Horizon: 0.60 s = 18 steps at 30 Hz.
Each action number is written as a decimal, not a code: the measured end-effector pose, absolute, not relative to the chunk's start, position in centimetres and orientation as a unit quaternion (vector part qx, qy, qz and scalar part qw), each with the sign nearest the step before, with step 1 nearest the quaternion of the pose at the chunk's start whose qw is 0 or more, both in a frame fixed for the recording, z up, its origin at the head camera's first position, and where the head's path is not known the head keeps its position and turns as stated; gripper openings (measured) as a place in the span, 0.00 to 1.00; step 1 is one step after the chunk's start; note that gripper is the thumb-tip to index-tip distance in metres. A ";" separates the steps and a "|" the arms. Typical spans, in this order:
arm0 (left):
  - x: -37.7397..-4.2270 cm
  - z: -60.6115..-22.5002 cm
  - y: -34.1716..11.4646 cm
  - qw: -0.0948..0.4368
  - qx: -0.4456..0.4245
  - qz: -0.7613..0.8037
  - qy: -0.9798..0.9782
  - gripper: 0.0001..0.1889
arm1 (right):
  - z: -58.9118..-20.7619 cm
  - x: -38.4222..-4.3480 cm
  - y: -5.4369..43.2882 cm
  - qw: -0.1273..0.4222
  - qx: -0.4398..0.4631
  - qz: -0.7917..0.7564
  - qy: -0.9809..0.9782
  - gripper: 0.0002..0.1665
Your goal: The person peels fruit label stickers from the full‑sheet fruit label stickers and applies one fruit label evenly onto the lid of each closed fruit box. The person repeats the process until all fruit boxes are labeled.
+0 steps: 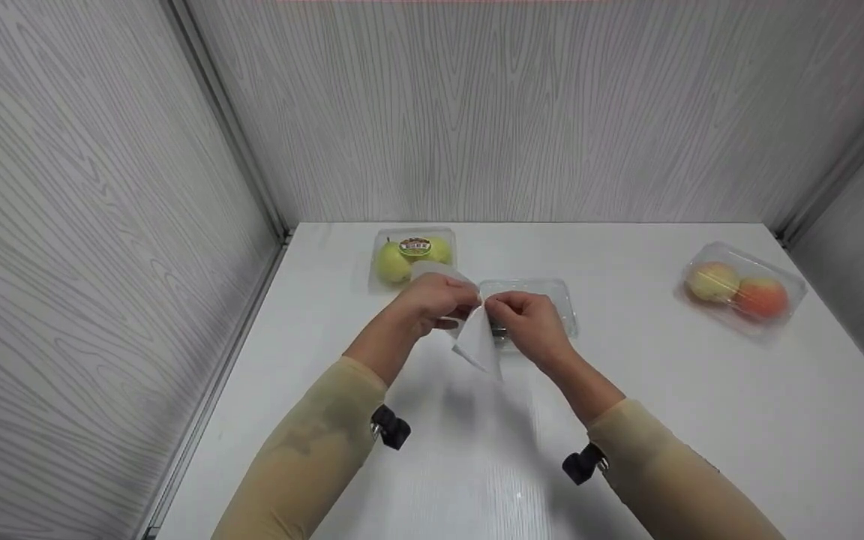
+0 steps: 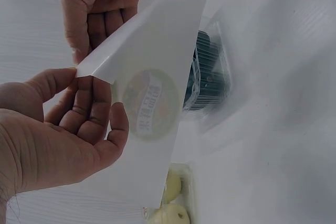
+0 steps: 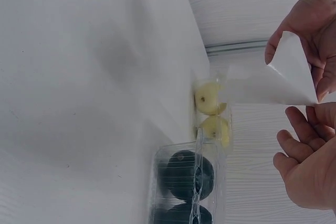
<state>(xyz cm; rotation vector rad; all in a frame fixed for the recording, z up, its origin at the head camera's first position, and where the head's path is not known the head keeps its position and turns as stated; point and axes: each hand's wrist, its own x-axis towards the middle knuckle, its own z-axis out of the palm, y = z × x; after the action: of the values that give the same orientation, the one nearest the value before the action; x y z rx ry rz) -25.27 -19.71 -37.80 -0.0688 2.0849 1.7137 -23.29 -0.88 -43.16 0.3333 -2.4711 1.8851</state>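
Both hands hold a white sticker sheet (image 1: 479, 341) in the air above the middle of the table. A round printed label (image 2: 151, 103) shows faintly through the sheet in the left wrist view. My left hand (image 1: 436, 296) pinches the sheet's edge between thumb and fingers, its other fingers loosely bent. Right beside it, my right hand (image 1: 533, 322) pinches the same edge with its fingertips. One corner of the sheet is folded over. Behind and below the hands, a clear plastic box (image 1: 556, 300) holds dark round fruits (image 3: 184, 174), partly hidden by the right hand in the head view.
At the back left stands a clear box of yellow-green pears (image 1: 394, 264) with a round label (image 1: 415, 246) on its lid. Another clear box (image 1: 728, 259), at the right, contains a yellowish fruit (image 1: 712, 281) and a red-orange one (image 1: 762, 298). Grey wood-grain panels (image 1: 477, 112) bound the white table.
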 end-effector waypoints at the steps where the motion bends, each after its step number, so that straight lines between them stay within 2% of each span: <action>1: -25.2 -37.8 -19.7 0.218 -0.025 0.618 0.755 0.07 | -43.2 -23.3 -0.9 0.008 0.106 0.603 -0.791 0.13; 18: -24.9 -37.4 -21.2 0.207 -0.022 0.579 0.788 0.11 | -43.1 -23.9 0.1 0.042 0.070 0.584 -0.808 0.14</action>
<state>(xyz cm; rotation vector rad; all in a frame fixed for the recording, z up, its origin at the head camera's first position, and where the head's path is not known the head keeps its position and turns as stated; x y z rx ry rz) -24.88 -21.24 -37.38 -0.0624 2.1956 1.6135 -23.89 0.13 -43.12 0.2127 -2.4723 1.7861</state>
